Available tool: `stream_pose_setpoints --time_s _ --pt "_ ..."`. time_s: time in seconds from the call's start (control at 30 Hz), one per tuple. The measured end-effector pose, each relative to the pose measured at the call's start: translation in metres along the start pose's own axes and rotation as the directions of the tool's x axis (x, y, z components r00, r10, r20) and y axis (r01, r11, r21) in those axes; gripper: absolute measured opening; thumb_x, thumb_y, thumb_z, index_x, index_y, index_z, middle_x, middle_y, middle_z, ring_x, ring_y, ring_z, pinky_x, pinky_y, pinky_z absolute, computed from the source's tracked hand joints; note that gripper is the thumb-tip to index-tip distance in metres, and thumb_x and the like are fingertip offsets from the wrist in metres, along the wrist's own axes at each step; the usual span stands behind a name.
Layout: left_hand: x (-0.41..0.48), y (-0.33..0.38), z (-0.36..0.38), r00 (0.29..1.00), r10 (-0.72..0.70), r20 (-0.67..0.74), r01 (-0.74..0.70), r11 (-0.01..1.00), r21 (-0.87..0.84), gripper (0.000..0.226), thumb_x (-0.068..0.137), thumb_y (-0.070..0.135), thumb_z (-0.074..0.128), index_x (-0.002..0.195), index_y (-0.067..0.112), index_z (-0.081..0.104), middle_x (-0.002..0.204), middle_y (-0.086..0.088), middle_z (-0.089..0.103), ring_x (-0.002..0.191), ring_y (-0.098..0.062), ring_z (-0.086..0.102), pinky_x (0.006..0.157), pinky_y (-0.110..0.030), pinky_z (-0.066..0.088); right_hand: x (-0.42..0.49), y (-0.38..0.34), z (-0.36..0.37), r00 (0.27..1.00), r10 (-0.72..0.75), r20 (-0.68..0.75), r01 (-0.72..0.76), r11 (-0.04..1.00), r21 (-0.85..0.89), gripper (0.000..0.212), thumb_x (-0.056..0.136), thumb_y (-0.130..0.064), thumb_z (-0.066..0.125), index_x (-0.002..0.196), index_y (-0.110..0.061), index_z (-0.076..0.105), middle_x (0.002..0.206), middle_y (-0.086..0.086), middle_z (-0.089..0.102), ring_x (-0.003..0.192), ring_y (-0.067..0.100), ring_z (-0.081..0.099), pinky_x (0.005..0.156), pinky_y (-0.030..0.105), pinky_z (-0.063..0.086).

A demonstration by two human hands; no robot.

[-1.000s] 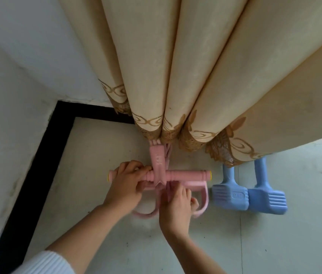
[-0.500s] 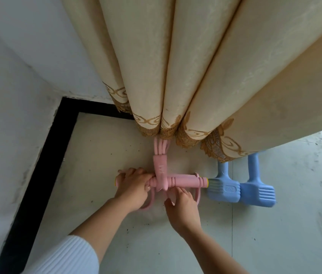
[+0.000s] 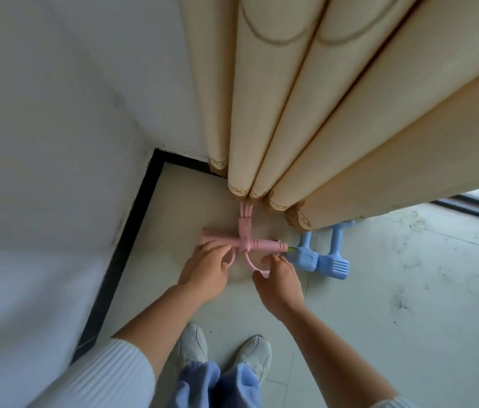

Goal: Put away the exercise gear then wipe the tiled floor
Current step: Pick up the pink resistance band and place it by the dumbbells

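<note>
Hanging in thick rounded folds, the cream curtain (image 3: 335,119) filled the upper part of the view, its matte cloth ending in a brown embroidered hem just above the floor. The white wall (image 3: 56,128) looked smooth and met the floor at a black glossy skirting band (image 3: 132,231). The tiled floor (image 3: 394,290) was pale, flat and marked with dark specks and scuffs.

On the floor in the corner, at the curtain's hem, lay the pink pedal resistance band (image 3: 245,241): a ribbed tube handle lying crosswise, a flat strap over its middle, and thin rubber cords going under the curtain. Two curved pink loops showed below the handle. Just beside its right end stood the blue pedal resistance band (image 3: 320,257), of soft ridged plastic, with two blocky foot pieces and round stems reaching under the cloth.

The left hand (image 3: 207,269) rested with curled fingers on the left loop and handle. The right hand (image 3: 279,279) was half spread, thumb and fingers pinching the right loop.
</note>
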State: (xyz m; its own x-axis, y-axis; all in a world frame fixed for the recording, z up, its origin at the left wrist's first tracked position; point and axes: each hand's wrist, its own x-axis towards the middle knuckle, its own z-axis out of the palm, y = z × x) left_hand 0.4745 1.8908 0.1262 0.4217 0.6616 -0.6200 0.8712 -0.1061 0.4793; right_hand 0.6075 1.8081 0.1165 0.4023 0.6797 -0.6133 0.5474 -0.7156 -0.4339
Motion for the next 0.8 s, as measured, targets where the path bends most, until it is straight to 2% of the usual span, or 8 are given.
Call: stream_pose_setpoints --time_s 0.13,0.27,0.43,0.57,0.63,0.8 --pt "-0.088 0.034 -0.059 0.997 -0.078 -0.022 0.078 0.997 -0.002 0.044 0.096 0.015 0.045 0.140 0.021 0.043 0.149 0.002 0.034 0.135 -0.018 0.030 0.109 -0.034 0.032 -0.074 -0.057 -0.063 0.996 -0.082 0.035 0.084 0.995 -0.047 0.041 0.088 -0.023 0.055 0.128 -0.013 0.055 0.131 0.004 0.054 0.123 0.022 0.045 0.098 0.035 0.042" --pt "-0.168 0.072 -0.109 0.980 -0.159 -0.121 0.155 0.987 -0.043 0.044 0.096 0.019 0.043 0.140 0.022 0.042 0.146 0.003 0.040 0.132 -0.017 0.034 0.104 -0.032 0.035 -0.140 -0.104 -0.129 0.980 -0.189 0.067 0.195 0.977 -0.086 0.043 0.089 -0.024 0.053 0.131 -0.014 0.051 0.134 0.003 0.051 0.124 0.022 0.044 0.098 0.035 0.042" --pt "-0.253 0.113 -0.122 0.930 -0.300 -0.214 0.274 0.951 -0.143 0.043 0.095 0.020 0.045 0.139 0.019 0.044 0.140 0.000 0.047 0.126 -0.019 0.042 0.099 -0.032 0.040 -0.206 -0.112 -0.192 0.950 -0.282 0.131 0.302 0.938 -0.169 0.035 0.091 -0.030 0.056 0.123 -0.016 0.054 0.126 0.001 0.054 0.118 0.021 0.048 0.090 0.032 0.043" --pt "-0.318 0.154 -0.096 0.835 -0.431 -0.343 0.376 0.901 -0.216 0.043 0.096 0.021 0.042 0.139 0.019 0.043 0.140 0.000 0.047 0.125 -0.019 0.041 0.099 -0.035 0.042 -0.249 -0.089 -0.230 0.890 -0.383 0.246 0.435 0.877 -0.205 0.043 0.089 -0.029 0.056 0.130 -0.018 0.051 0.125 0.004 0.055 0.115 0.023 0.051 0.084 0.032 0.046" --pt "-0.352 0.184 -0.073 0.768 -0.485 -0.418 0.403 0.873 -0.274 0.043 0.095 0.021 0.040 0.139 0.019 0.043 0.141 -0.001 0.044 0.126 -0.020 0.039 0.098 -0.035 0.040 -0.269 -0.071 -0.248 0.837 -0.448 0.315 0.528 0.812 -0.248 0.047 0.085 -0.031 0.055 0.131 -0.020 0.050 0.122 0.005 0.056 0.112 0.024 0.052 0.087 0.035 0.048" --pt "-0.443 0.251 0.016 0.629 -0.621 -0.467 0.440 0.780 -0.444 0.048 0.095 0.022 0.041 0.143 0.019 0.036 0.150 -0.003 0.032 0.135 -0.022 0.030 0.103 -0.037 0.035 -0.340 -0.019 -0.276 0.700 -0.552 0.453 0.704 0.639 -0.310 0.044 0.086 -0.031 0.055 0.128 -0.017 0.052 0.125 0.004 0.057 0.117 0.024 0.051 0.090 0.034 0.046"
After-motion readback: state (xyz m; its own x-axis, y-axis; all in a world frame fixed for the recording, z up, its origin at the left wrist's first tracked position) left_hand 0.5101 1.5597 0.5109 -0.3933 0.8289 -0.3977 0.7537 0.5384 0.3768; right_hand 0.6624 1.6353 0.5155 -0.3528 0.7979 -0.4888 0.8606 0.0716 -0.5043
